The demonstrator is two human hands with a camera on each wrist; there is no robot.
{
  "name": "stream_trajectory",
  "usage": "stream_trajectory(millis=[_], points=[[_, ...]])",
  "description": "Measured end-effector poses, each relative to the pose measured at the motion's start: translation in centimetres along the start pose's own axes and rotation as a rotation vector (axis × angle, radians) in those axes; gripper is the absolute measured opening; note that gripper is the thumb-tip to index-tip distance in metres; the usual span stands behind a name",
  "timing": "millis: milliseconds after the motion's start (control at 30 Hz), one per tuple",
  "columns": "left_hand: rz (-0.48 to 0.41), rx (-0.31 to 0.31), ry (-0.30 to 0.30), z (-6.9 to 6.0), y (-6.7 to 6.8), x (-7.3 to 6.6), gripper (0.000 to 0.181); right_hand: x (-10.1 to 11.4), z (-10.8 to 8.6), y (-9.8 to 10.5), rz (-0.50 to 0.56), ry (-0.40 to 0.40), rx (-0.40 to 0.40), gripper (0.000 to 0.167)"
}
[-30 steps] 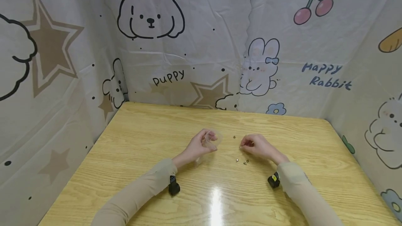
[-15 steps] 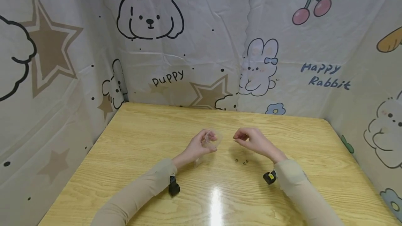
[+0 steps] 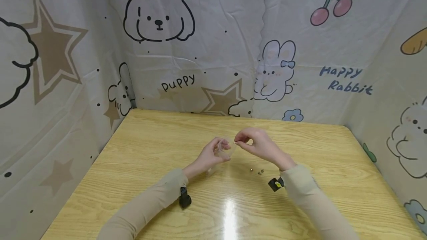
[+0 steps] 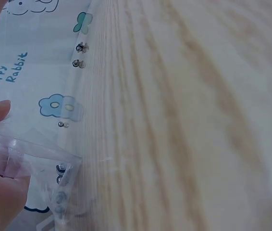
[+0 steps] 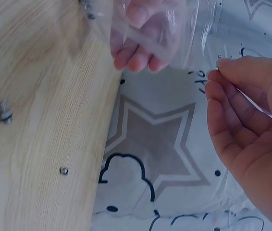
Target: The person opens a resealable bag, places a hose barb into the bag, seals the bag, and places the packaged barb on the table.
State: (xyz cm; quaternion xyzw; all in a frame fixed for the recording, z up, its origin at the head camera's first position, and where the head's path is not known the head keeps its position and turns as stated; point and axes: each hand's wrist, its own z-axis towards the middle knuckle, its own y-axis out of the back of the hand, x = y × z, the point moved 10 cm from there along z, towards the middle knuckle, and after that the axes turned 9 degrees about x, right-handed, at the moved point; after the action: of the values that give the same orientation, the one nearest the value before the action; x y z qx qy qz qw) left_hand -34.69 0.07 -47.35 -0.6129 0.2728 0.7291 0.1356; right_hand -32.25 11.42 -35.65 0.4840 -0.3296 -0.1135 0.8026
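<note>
A clear plastic bag [image 4: 47, 168] is held in my left hand [image 3: 211, 155], its mouth spread by the fingers; small metal pieces [image 4: 60, 197] lie inside it. Just right of the bag, my right hand [image 3: 261, 146] pinches a tiny metal piece [image 5: 218, 57] between thumb and fingertip, not touching the bag as far as the head view shows. Several small metal screws or nuts [image 3: 251, 170] lie on the table below my right hand; in the right wrist view one screw [image 5: 5, 113] and a small nut [image 5: 64, 171] show.
The wooden table [image 3: 150, 140] has printed cloth [image 3: 213, 29] hanging around its back and sides. Each wrist bears a small black camera, the left one [image 3: 185, 197] and the right one [image 3: 276, 184].
My right hand has moved left and up from the table to beside the bag, carrying a tiny piece. The piece that lay farther back is gone from the table. My left hand has stayed in place.
</note>
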Motion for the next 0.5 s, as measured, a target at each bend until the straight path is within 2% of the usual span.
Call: stream_trajectory(millis=[200,500], points=[[0.003,0.001,-0.002,0.0,0.0,0.0,0.048,1.0,0.6,-0.3,0.005,0.082,-0.014,0.005],[-0.001,-0.005,-0.01,0.2,-0.2,-0.1,0.048,0.1,-0.4,0.5,0.004,0.013,-0.026,0.008]])
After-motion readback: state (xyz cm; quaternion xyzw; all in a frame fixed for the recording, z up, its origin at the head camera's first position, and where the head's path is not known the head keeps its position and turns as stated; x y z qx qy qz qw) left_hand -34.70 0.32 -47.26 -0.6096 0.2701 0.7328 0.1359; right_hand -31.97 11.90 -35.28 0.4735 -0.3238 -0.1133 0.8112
